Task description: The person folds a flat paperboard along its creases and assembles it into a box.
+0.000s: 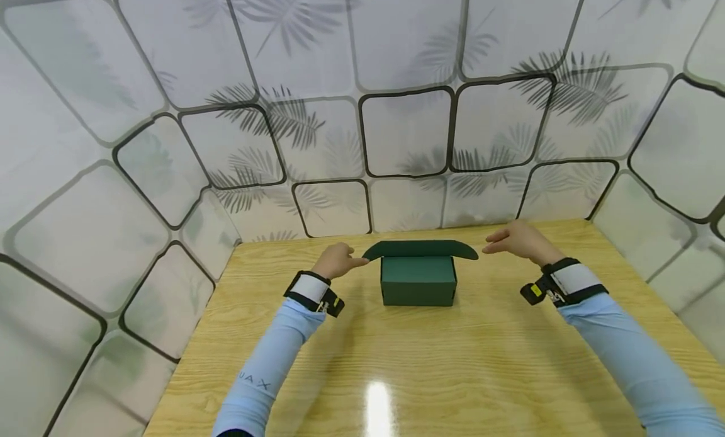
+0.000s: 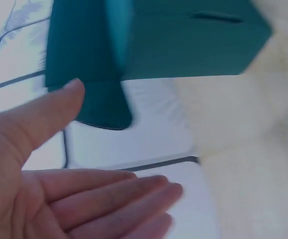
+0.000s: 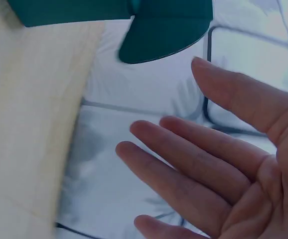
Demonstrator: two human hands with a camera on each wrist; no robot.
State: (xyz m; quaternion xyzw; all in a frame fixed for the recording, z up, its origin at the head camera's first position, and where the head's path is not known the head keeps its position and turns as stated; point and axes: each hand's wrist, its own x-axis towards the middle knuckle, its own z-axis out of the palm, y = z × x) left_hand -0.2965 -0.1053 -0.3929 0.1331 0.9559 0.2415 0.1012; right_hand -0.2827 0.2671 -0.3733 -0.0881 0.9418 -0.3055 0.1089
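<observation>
A dark green cardboard box (image 1: 419,292) stands on the wooden table, its lid flap (image 1: 420,249) raised at the back with a rounded ear sticking out at each side. Left of it is my left hand (image 1: 335,261), fingers extended; in the left wrist view the thumb lies at the flap's ear (image 2: 104,107), and whether it touches cannot be told. My right hand (image 1: 523,240) hovers to the right of the box, a little apart from the other ear (image 3: 166,40). Its fingers are spread and relaxed with nothing in them.
The light wooden table (image 1: 430,361) runs back to a wall of patterned white curtain (image 1: 404,135). More curtain hangs at the left and right sides. Each wrist wears a strapped camera, such as the right one (image 1: 535,292).
</observation>
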